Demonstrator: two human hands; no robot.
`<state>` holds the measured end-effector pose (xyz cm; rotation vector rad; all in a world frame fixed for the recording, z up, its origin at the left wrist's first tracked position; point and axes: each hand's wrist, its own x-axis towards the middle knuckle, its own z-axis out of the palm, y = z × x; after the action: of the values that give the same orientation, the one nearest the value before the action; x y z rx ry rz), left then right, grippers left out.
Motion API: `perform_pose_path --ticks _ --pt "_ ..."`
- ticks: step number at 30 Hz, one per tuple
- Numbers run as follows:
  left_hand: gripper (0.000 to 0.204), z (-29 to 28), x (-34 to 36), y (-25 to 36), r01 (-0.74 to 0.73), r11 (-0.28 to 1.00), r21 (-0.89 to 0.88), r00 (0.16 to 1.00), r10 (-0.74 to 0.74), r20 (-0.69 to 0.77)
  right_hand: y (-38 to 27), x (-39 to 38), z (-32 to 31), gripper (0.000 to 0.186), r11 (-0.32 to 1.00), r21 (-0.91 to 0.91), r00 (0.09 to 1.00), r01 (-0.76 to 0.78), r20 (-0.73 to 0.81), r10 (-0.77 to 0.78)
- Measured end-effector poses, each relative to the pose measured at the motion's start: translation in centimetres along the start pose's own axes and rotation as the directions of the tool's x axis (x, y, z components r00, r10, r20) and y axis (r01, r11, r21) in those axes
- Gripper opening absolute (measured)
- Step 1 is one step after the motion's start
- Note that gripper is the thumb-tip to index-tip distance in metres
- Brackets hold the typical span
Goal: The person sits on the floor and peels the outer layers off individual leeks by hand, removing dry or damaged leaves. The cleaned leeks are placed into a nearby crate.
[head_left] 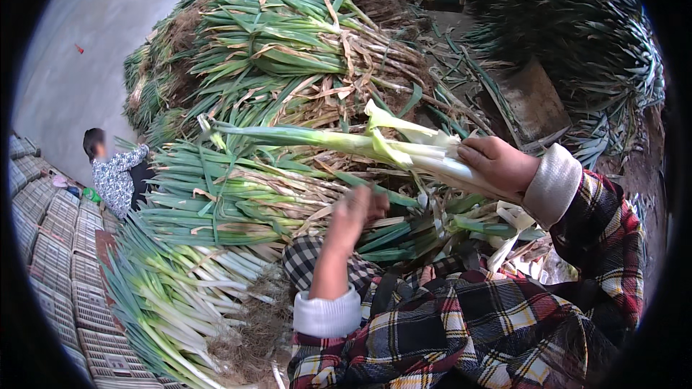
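Note:
My right hand (499,166) is closed around the white lower end of a long green onion (328,138), held out level to the left. A pale outer leaf on it is peeled loose and sticks up near my hand. My left hand (352,217) is below the stalk, apart from it, its fingers smeared by motion. Under and beyond the left hand lie bundled green onions (238,191) with dry brown leaves and roots. Down to the left is a pile of cleaner, white-stemmed green onions (191,302) with bushy roots.
Large heaps of bundled green onions (288,36) rise ahead, and more leafy stalks (577,50) fill the far right. A worn board (533,104) lies on the right. At the left, a person (119,173) is near stacked plastic crates (61,238) and a grey floor (86,79).

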<state>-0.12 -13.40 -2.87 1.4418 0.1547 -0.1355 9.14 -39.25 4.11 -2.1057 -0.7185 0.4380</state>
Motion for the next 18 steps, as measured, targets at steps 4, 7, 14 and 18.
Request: perform_pose_path --ticks 4,7,14,18 --pt "0.047 -1.4 3.0 2.5 -0.379 0.733 -0.565 0.905 0.168 -0.390 -0.1 -0.6 0.8 0.037 0.999 0.040 0.997 0.012 0.076 -0.015" --pt "0.039 -1.6 3.4 3.3 -0.434 0.605 -0.668 0.895 0.202 -0.399 -0.9 -0.6 1.0 0.038 0.991 0.087 0.986 -0.102 0.141 0.090" --pt "0.031 -1.8 3.9 4.0 -0.334 0.389 -0.859 0.936 0.248 -0.252 -0.3 -0.4 1.5 0.043 0.955 0.213 0.963 -0.207 0.216 0.161" --pt "0.026 -0.9 4.0 5.0 -0.365 0.369 -0.855 0.931 0.172 -0.323 1.2 -0.4 1.9 0.043 0.897 0.309 0.934 -0.316 0.268 0.237"
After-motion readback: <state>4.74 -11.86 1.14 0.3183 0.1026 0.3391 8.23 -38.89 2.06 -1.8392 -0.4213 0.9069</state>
